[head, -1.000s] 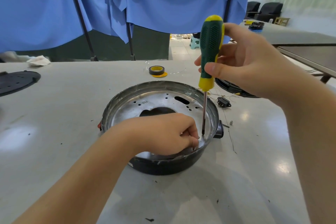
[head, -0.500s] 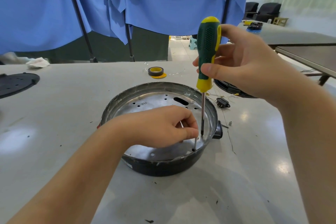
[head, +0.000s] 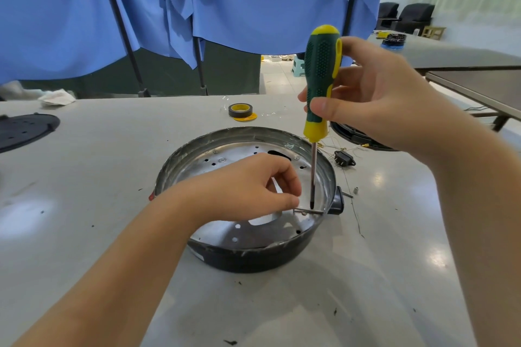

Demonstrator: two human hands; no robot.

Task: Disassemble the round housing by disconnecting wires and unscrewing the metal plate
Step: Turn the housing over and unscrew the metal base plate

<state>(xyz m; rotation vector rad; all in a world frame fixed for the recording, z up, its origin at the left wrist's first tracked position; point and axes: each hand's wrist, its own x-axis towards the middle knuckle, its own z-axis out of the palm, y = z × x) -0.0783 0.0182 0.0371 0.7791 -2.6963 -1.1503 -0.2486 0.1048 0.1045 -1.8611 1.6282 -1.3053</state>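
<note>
The round black housing (head: 253, 258) sits on the grey table, with a perforated metal plate (head: 242, 151) inside it. My left hand (head: 248, 189) is over the plate and pinches a long thin screw (head: 308, 211) that lies level, pointing right. My right hand (head: 375, 101) grips a green and yellow screwdriver (head: 321, 79) upright above the housing. Its tip hangs right beside the screw, at the plate's right edge. Thin loose wires (head: 335, 146) lie behind the housing on the right.
A roll of black tape (head: 240, 110) lies behind the housing. A black connector (head: 344, 158) and small bits of hardware (head: 355, 190) lie to its right. Black round parts sit at far left (head: 25, 128) and behind my right hand (head: 358, 135). Blue cloth hangs behind the table.
My left hand rose from the plate and pulled out a long screw, which stood upright half a second ago and now lies level. The screwdriver stayed upright in my right hand.
</note>
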